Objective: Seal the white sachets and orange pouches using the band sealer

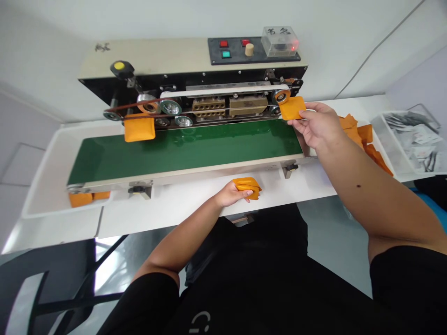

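My right hand pinches the edge of an orange packet at the right end of the sealing machine, where the packet's top edge meets the rollers. Below the green belt, my left hand holds a small stack of orange packets just over the table's front edge. Another orange packet hangs from the rollers at the machine's left end, over the belt.
A white bin with orange packets stands under the belt's left end. To the right lie more orange packets beside a white bin of silvery sachets. Two black-knobbed brackets stick out in front of the belt.
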Available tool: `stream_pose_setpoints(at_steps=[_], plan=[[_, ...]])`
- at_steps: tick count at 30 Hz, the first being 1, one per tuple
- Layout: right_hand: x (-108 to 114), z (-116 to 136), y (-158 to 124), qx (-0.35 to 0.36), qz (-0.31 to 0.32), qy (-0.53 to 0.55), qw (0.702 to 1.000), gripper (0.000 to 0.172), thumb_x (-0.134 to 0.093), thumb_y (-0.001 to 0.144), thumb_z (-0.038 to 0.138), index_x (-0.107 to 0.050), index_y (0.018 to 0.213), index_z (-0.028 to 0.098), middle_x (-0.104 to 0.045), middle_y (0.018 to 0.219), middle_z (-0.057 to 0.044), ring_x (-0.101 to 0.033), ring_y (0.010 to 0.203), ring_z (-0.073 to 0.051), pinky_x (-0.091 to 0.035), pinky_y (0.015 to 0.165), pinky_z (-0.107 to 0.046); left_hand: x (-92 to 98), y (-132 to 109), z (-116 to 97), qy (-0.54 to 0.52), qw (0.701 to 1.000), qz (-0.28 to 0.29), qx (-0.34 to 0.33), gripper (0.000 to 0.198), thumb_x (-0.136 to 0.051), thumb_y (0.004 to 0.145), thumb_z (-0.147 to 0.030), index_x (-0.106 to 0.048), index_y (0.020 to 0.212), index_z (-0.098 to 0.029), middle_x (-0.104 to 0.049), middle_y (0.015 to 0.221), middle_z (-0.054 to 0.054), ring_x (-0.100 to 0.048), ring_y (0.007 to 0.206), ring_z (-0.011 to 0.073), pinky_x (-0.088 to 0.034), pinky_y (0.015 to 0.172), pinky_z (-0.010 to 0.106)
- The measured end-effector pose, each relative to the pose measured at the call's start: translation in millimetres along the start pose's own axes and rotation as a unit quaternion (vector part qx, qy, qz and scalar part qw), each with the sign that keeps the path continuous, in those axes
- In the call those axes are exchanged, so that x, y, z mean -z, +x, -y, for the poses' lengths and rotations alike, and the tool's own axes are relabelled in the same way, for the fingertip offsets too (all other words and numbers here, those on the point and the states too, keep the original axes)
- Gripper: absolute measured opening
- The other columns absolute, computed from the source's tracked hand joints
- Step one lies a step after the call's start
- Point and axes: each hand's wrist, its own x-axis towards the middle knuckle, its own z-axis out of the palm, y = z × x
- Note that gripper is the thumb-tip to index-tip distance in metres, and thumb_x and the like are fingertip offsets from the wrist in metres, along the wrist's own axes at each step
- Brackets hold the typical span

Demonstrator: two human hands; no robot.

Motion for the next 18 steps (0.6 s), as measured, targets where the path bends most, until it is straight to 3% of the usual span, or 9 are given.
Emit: stream_pose_setpoints(at_steps=[3, 6, 9, 12, 14, 18], plan=[[-2.7, 1.9, 1.5, 0.000, 0.032, -0.015, 0.999, 0.023, -0.060, 0.097, 0.006, -0.059, 0.115, 0.020, -0.075, 0.095, -0.004, -0.076, 0.073, -0.013, -0.062, 0.064, -0.020, 0.5, -0.2, 1.8, -0.002, 1.000, -0.004, -0.002, 0.051, -0.089, 0.086, -0.052, -0.076, 0.114, -0.011, -0.079, 0.121, 0.021, -0.080, 0.095, 0.0243, -0.066, 0.068, 0.027], [4.0, 1.8, -12.1, 0.046, 0.022, -0.048, 0.998, 0.028, -0.068, 0.095, 0.012, -0.059, 0.119, 0.022, -0.070, 0.101, -0.002, -0.075, 0.072, -0.011, -0.059, 0.061, -0.020, 0.8, 0.0, 3.6, -0.005, 1.000, -0.007, -0.011, 0.051, -0.088, 0.086, -0.052, -0.076, 0.114, -0.011, -0.079, 0.122, 0.021, -0.079, 0.094, 0.0236, -0.066, 0.067, 0.027], [19.1, -14.2, -54.6, 0.188, -0.017, -0.061, 0.980, 0.028, -0.069, 0.093, 0.015, -0.060, 0.118, 0.024, -0.068, 0.111, -0.002, -0.073, 0.072, -0.010, -0.056, 0.058, -0.021, 0.8, 0.8, 5.1, -0.010, 1.000, -0.006, -0.019, 0.050, -0.088, 0.087, -0.051, -0.076, 0.115, -0.011, -0.078, 0.123, 0.021, -0.079, 0.095, 0.0234, -0.066, 0.067, 0.027], [35.4, -52.8, -115.7, 0.321, 0.005, -0.088, 0.943, 0.020, -0.071, 0.094, 0.021, -0.066, 0.113, 0.026, -0.068, 0.105, -0.003, -0.071, 0.071, -0.014, -0.054, 0.055, -0.026, 0.8, 1.7, 6.4, -0.019, 1.000, -0.004, -0.019, 0.053, -0.088, 0.087, -0.051, -0.075, 0.120, -0.011, -0.078, 0.122, 0.020, -0.079, 0.095, 0.0239, -0.066, 0.068, 0.028], [42.2, -84.5, -151.3, 0.329, 0.070, -0.131, 0.932, 0.014, -0.071, 0.097, 0.026, -0.069, 0.111, 0.026, -0.067, 0.087, -0.002, -0.069, 0.071, -0.017, -0.057, 0.062, -0.031, 0.5, 1.7, 6.7, -0.022, 1.000, -0.005, -0.014, 0.054, -0.087, 0.088, -0.052, -0.074, 0.122, -0.012, -0.078, 0.119, 0.019, -0.079, 0.095, 0.0241, -0.066, 0.068, 0.028], [38.6, -135.9, -182.0, 0.224, 0.162, -0.217, 0.936, 0.023, -0.071, 0.099, 0.036, -0.072, 0.119, 0.025, -0.070, 0.104, -0.006, -0.068, 0.080, -0.017, -0.058, 0.065, -0.030, -1.3, 0.4, 5.1, -0.010, 1.000, -0.009, -0.007, 0.057, -0.087, 0.087, -0.054, -0.075, 0.121, -0.011, -0.079, 0.110, 0.017, -0.079, 0.091, 0.0234, -0.065, 0.067, 0.028]])
